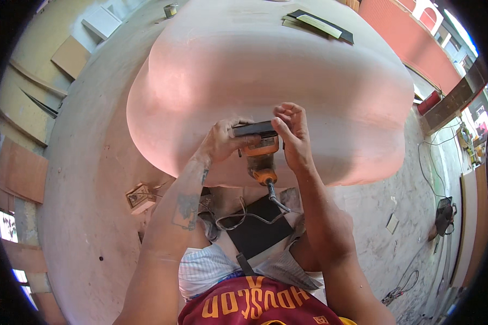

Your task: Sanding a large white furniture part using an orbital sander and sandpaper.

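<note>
An orange and grey power sander (263, 146) is held up in front of the pale pink rounded surface (244, 81), its flat black pad (255, 129) turned away from me. My left hand (225, 141) is closed around the pad's left part, fingers over the top and thumb below. At the pad's right end, my right hand (291, 132) has its thumb against the edge and its fingers curled; what lies under the fingertips is hidden. From the sander's lower end a grey cord (274, 197) runs down towards my lap. A black sheet (260, 227) lies between my legs.
Dark and pale flat strips (320, 26) rest atop the pink form. A small box with wires (141, 199) sits on the floor at left, and a tin (170, 10) stands far off. Boards (21, 170) lean along the left wall; cables (404, 284) lie at right.
</note>
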### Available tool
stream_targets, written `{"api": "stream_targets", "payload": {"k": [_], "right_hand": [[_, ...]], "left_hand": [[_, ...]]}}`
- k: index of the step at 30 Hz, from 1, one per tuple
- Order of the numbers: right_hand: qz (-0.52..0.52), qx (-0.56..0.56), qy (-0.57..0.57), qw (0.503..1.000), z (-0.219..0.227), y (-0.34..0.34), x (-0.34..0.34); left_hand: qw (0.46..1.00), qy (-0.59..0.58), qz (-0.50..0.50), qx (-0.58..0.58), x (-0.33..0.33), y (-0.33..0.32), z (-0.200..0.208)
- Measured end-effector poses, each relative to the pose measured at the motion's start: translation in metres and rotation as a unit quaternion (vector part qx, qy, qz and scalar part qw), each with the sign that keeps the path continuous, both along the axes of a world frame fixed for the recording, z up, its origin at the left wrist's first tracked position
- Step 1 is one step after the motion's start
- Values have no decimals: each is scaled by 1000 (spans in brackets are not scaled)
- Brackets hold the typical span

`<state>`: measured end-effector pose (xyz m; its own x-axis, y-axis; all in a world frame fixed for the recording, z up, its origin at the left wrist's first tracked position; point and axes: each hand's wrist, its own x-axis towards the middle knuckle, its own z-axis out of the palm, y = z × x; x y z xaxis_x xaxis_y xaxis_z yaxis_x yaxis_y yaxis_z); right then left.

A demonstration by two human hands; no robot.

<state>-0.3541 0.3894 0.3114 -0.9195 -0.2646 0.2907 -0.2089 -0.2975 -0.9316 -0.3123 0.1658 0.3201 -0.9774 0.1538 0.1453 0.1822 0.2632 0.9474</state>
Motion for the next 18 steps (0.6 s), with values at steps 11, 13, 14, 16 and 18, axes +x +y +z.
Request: {"api": "stream_targets", "payload": {"k": [11, 13, 14, 16, 18], "right_hand": [[70, -76, -215, 971, 32, -10, 61], [71, -73, -199, 975, 52, 6, 84], [64, -62, -211, 973, 59, 14, 99], [46, -7, -195, 980, 68, 45, 124], [91, 47, -148, 984, 78, 91, 170]], "left_hand": [[985, -67, 71, 144, 3, 27, 23], [985, -59, 39, 160, 22, 35, 46], [983, -104, 43, 145, 35, 41, 58], [980, -81, 15, 179, 70, 52, 77], [981, -124, -39, 142, 114, 53, 92]]}}
